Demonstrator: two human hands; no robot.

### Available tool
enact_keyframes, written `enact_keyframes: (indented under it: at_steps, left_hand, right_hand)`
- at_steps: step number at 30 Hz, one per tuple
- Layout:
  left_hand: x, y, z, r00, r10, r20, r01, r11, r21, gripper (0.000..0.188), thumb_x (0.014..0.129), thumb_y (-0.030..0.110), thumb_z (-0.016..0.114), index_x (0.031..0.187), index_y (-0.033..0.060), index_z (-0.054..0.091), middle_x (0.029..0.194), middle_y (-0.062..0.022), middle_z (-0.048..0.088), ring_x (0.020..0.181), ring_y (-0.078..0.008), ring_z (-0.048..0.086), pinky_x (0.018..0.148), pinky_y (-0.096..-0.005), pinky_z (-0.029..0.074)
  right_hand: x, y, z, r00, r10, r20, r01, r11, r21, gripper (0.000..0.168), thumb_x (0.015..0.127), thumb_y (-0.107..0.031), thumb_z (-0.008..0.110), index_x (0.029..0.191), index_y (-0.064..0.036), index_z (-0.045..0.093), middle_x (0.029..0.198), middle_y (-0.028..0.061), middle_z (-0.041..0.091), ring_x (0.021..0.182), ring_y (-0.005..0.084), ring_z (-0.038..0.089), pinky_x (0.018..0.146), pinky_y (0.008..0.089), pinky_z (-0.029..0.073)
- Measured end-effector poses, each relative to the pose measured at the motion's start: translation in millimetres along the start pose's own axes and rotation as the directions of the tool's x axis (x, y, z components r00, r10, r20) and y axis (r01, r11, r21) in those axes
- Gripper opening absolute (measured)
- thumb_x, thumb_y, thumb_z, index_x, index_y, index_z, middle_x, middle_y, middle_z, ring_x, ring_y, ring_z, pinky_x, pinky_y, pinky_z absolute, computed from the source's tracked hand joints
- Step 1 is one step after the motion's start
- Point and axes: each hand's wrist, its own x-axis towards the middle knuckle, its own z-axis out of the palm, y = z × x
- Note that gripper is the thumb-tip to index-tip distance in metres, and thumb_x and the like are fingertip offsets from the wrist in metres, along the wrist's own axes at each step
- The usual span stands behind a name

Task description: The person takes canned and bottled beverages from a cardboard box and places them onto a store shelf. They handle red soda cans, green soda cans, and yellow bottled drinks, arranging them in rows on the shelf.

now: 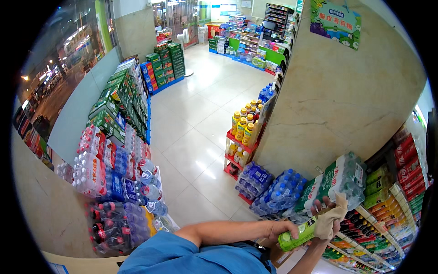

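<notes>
My left hand (pixel 285 231) grips the lower end of a tilted green snack tube or carton (pixel 301 236) at the lower right. At its upper end, my right hand (pixel 325 212) is wrapped round a beige cloth (pixel 330 221) that lies against the green package. The package is between both hands, in front of the shelf of drinks (pixel 359 233). Below them, a brown cardboard box (pixel 279 257) shows in part.
Shrink-wrapped water packs (pixel 280 191) and a large green-labelled bottle pack (pixel 342 178) stand by the wall (pixel 342 102). A red rack (pixel 241 140) holds yellow bottles. Stacked bottle packs (pixel 116 185) and green cartons (pixel 116 102) line the left side.
</notes>
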Motion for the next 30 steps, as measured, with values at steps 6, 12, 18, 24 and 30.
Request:
enact_keyframes:
  at_steps: [6,12,18,24,30]
  left_hand:
    - [17.4,0.0,14.6,0.839,0.083,-0.538,-0.014,0.991,0.131,0.054,0.079,0.020,0.072,0.127,0.0011,0.056,0.099,-0.0137,0.067,0.081,-0.0254,0.068,0.077,-0.0344,0.056]
    - [33.5,-7.8,3.1,0.680,0.640,-0.357,0.119,0.384,0.916,0.071,0.082,0.030,0.075,0.139,0.0013,0.046,0.114,-0.0121,0.068,0.101,-0.0242,0.068,0.089,-0.0364,0.053]
    - [25.9,5.4,42.2,0.771,0.411,-0.487,0.235,0.527,0.817,0.071,0.079,0.036,0.079,0.133,0.0016,0.049,0.105,-0.0099,0.069,0.089,-0.0226,0.070,0.068,-0.0322,0.054]
    - [23.2,0.2,34.9,0.919,-0.030,-0.393,0.080,0.990,0.112,0.053,0.091,0.042,0.066,0.128,0.0045,0.056,0.104,-0.0063,0.070,0.086,-0.0140,0.070,0.062,-0.0248,0.052]
    - [41.7,-5.3,12.0,0.684,0.399,-0.611,-0.190,0.906,0.379,0.060,0.100,0.055,0.055,0.138,0.0102,0.045,0.120,-0.0050,0.058,0.109,-0.0117,0.058,0.086,-0.0292,0.051]
  right_hand:
    - [-22.5,14.3,14.5,0.996,0.087,-0.029,-0.091,0.976,-0.198,0.095,0.085,-0.066,0.061,0.148,0.001,0.038,0.148,0.0235,0.046,0.137,0.0392,0.048,0.114,0.0504,0.039]
    - [-51.0,33.6,19.2,0.946,-0.131,-0.298,0.044,0.958,-0.282,0.073,0.099,-0.041,0.054,0.152,0.002,0.029,0.146,0.0210,0.050,0.132,0.0379,0.052,0.114,0.0504,0.039]
    - [-41.1,4.4,15.3,0.928,-0.211,-0.308,0.099,0.934,-0.344,0.082,0.090,-0.029,0.070,0.153,0.001,0.027,0.147,0.0243,0.046,0.130,0.0400,0.053,0.111,0.0495,0.044]
    - [-17.8,-21.2,16.0,0.990,-0.030,-0.135,0.020,0.997,-0.074,0.088,0.086,-0.040,0.073,0.152,0.000,0.031,0.144,0.0239,0.048,0.128,0.0412,0.055,0.110,0.0476,0.045]
    - [-40.4,24.5,5.7,0.973,-0.014,-0.229,-0.043,0.969,-0.243,0.066,0.096,-0.034,0.065,0.147,-0.001,0.040,0.138,0.0188,0.056,0.121,0.0274,0.060,0.103,0.0409,0.048]
